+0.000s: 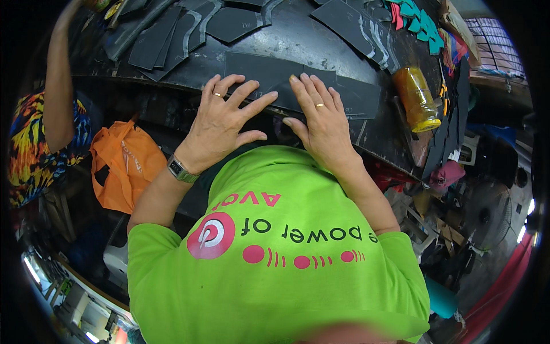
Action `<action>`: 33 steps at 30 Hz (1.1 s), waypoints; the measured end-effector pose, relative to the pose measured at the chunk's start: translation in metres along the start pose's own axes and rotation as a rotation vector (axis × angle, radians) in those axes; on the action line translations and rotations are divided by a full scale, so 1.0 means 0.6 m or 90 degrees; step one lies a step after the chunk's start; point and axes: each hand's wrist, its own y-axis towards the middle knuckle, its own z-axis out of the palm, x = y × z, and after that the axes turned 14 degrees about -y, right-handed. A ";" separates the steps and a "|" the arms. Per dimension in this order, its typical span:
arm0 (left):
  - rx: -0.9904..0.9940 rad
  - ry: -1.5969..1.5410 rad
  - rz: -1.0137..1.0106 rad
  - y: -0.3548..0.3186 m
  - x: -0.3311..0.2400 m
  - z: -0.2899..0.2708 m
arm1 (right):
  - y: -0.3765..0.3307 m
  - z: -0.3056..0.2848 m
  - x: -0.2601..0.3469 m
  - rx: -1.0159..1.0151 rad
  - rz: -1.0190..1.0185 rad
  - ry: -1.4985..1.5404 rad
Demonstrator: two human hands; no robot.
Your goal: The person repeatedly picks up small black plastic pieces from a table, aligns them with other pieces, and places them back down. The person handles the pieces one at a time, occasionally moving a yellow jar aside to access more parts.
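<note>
Flat black sheet pieces (263, 66) lie overlapped in a row along the near edge of the dark table, with small pale marks on some of them. My left hand (223, 117) rests on their left part, fingers spread and fingertips touching the surface. To the right, my right hand (323, 123) lies flat on the same row, its fingers stretched out and thumb apart. Beyond its fingers the right-hand black piece (362, 98) extends toward the table's right side. Neither hand grips anything. What lies under the fingers and palms is hidden.
Black cut pieces with grey curved borders (234, 24) cover the table's far side. A yellow-brown jar (415, 94) lies at the right, near teal scraps (424, 26). An orange bag (129, 163) hangs at the left, beside another person's arm (58, 92). A fan (487, 215) stands right.
</note>
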 end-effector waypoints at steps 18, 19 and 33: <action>-0.179 -0.053 0.021 0.167 -0.003 0.083 | -0.029 -0.025 -0.145 -0.063 0.298 0.305; -0.172 -0.100 0.020 0.170 -0.004 0.083 | -0.040 -0.025 -0.151 -0.004 0.314 0.271; 0.038 -0.559 -0.117 0.119 0.008 -0.005 | -0.067 0.014 -0.167 -0.050 0.173 0.159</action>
